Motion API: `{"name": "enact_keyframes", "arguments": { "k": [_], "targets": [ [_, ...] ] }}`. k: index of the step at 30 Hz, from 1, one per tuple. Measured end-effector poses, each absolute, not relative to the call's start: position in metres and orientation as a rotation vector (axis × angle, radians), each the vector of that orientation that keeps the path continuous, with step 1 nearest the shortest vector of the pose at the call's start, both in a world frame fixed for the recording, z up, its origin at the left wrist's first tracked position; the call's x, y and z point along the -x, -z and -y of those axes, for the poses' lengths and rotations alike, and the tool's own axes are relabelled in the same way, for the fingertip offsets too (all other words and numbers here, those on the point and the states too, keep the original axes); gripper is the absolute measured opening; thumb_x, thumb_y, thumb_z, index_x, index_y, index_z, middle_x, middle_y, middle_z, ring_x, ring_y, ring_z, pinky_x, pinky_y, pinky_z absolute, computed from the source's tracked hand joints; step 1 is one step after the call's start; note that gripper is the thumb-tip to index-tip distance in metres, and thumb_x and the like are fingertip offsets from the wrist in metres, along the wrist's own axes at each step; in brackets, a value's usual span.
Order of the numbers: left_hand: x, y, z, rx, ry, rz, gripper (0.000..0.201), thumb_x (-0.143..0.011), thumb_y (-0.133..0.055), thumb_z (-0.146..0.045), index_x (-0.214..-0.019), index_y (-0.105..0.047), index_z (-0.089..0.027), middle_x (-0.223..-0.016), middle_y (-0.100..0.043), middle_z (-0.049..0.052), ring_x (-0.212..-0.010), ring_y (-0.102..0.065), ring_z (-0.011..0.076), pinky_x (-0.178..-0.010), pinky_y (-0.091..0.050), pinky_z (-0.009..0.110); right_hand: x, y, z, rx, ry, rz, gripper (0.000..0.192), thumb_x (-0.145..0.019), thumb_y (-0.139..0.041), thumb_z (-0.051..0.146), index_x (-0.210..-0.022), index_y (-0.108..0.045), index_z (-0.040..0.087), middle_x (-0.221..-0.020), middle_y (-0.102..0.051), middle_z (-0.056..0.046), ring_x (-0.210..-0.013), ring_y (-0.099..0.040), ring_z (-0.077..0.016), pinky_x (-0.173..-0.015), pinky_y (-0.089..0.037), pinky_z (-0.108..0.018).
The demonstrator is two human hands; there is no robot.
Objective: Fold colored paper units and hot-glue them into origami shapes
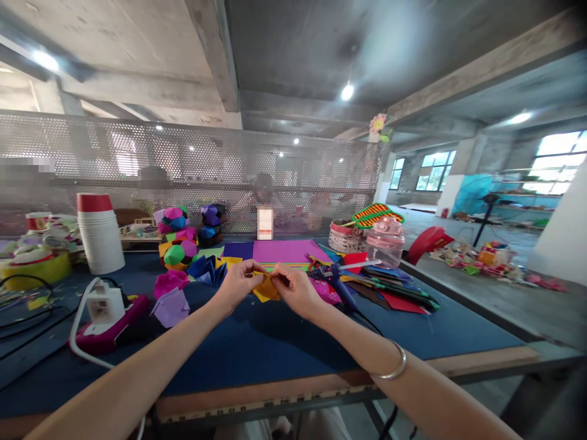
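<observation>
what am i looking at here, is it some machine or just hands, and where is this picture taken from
There is no machine: each grip is a person's bare hand, the left grip and the right grip. The single picture comes from a camera worn on that person's head, looking forward and down along the arms.

Between the fingertips of both hands is a piece of yellow folded paper. It is held above a blue tabletop.

To the left are a stack of paper cups, a power strip and a lilac folded piece. To the right lie a glue gun and a clear bottle standing behind it.
</observation>
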State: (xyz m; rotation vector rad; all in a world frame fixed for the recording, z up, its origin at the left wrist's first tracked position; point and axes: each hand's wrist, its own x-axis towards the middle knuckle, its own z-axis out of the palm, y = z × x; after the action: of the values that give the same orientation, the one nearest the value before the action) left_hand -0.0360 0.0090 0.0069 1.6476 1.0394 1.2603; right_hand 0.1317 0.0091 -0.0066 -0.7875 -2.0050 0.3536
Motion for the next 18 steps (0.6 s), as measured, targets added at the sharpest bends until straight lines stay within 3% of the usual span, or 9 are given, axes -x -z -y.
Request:
{"name": "enact_keyframes", "arguments": {
  "k": [7,14,18],
  "targets": [
    [0.0354,-0.0084,-0.0074,-1.668,-1.225,-0.995,0.030,-0.067,-0.065,-0.042,-0.075,-0.058,-0.014,-0.061,-0.055,-0.003,-0.051,-0.046,0.0073,-0.045,-0.033,0.018,-0.1319,0.0074,-0.0065,0.767,-0.276,2.054,0.014,-0.083,-0.042,0.014,-0.076,-0.054,0.019,-0.068,-0.053,0.002,-0.064,-0.050,-0.0110,-0.059,-0.035,-0.019],
    [0.0354,-0.0073,-0.0107,-1.691,-1.210,-1.009,0.029,-0.064,-0.067,-0.034,-0.085,-0.060,-0.014,-0.077,-0.062,0.001,-0.050,-0.046,0.0054,-0.045,-0.036,0.018,-0.1321,0.0107,-0.0108,0.856,-0.221,1.999,0.010,-0.082,-0.046,0.017,-0.084,-0.056,0.020,-0.071,-0.059,0.001,-0.062,-0.053,-0.0118,-0.057,-0.035,-0.020],
    [0.0353,-0.0068,-0.0111,-1.645,-1.191,-1.032,0.026,-0.059,-0.066,-0.023,-0.082,-0.059,-0.014,-0.074,-0.061,-0.001,-0.049,-0.047,0.0051,-0.045,-0.036,0.018,-0.1319,0.0110,-0.0118,0.869,-0.223,1.998,0.008,-0.082,-0.048,0.017,-0.084,-0.055,0.019,-0.072,-0.061,0.001,-0.062,-0.054,-0.0121,-0.056,-0.035,-0.020]
  ]
}}
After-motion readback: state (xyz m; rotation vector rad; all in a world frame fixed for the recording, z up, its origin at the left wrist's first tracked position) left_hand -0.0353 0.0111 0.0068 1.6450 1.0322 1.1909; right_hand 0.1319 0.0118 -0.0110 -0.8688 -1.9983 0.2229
